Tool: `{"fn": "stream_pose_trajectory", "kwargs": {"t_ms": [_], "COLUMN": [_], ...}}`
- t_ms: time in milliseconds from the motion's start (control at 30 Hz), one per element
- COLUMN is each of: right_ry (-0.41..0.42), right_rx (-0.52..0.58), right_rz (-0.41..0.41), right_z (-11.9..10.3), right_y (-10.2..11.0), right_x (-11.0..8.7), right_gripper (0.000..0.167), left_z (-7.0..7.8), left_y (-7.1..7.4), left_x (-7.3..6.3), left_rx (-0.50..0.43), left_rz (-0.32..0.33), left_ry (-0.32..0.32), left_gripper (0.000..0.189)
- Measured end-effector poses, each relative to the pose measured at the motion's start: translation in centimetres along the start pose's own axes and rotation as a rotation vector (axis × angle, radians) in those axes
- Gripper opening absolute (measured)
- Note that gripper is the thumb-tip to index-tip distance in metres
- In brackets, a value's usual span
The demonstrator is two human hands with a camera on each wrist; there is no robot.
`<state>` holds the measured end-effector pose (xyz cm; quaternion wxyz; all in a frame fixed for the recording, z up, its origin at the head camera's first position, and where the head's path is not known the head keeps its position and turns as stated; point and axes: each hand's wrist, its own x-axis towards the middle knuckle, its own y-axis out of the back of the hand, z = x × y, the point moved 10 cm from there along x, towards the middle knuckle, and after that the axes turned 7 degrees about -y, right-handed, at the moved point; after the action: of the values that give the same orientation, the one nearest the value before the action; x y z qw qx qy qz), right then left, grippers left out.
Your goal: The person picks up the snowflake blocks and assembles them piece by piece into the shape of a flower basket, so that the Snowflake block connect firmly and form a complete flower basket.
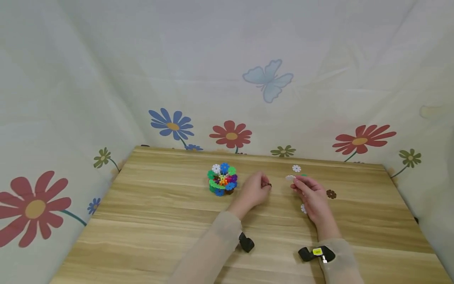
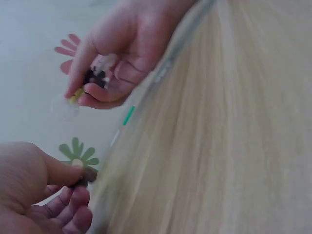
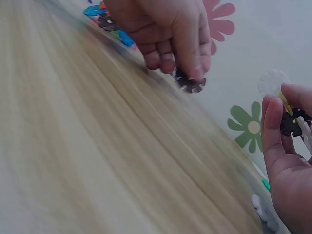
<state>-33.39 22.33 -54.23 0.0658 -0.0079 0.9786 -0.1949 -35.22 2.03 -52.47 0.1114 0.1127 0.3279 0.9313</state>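
My left hand (image 1: 252,192) pinches a dark brown notched plastic disc (image 3: 190,85) between thumb and fingers. It hovers over the table, right of a round multicoloured cluster of joined discs (image 1: 220,184). My right hand (image 1: 313,196) grips a small group of discs by thumb and fingertips. A clear-white disc (image 3: 273,83) sticks out past the fingertips, with a yellow piece (image 3: 284,103) beside it. Closer to the palm are a dark disc (image 3: 291,123) and another white piece (image 3: 305,131), partly covered by the hand. The two hands are apart.
Loose discs lie around my right hand on the wooden table (image 1: 159,221): a white one (image 1: 296,168) behind it, a green one (image 1: 304,175) partly hidden, a brown one (image 1: 331,194) to its right and a white one (image 1: 303,208) at its left edge. A flower-printed curtain (image 1: 198,79) hangs behind.
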Motion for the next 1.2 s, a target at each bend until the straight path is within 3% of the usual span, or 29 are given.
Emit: {"fn": "stream_pose_trajectory", "kwargs": {"t_ms": [200, 267, 367, 533, 867, 1200], "right_ry": [0.012, 0.021, 0.036, 0.075, 0.199, 0.26], "right_rx": [-0.048, -0.07, -0.106, -0.164, -0.305, -0.407], "right_rz": [-0.073, -0.094, -0.112, -0.129, -0.192, -0.176], "right_z": [0.9, 1.1, 1.3, 1.3, 0.1, -0.4], "right_y": [-2.4, -3.1, -3.6, -3.9, -4.8, -4.5], "right_x": [-0.1, -0.2, -0.3, -0.3, -0.9, -1.3], "right_gripper": [0.019, 0.018, 0.016, 0.01, 0.018, 0.012], "left_z": [-0.9, -0.9, -0.6, -0.1, 0.1, 0.8], "left_y": [1.6, 1.8, 2.1, 2.3, 2.0, 1.4], "left_x": [-1.6, -1.9, -2.2, -2.3, -2.3, -2.9], "left_rx": [-0.46, -0.564, -0.646, -0.658, -0.594, -0.582], "left_rz": [0.119, 0.144, 0.162, 0.156, 0.114, 0.091], "left_ry": [0.058, 0.055, 0.031, -0.002, -0.049, 0.003], "left_gripper": [0.008, 0.008, 0.008, 0.008, 0.007, 0.007]}}
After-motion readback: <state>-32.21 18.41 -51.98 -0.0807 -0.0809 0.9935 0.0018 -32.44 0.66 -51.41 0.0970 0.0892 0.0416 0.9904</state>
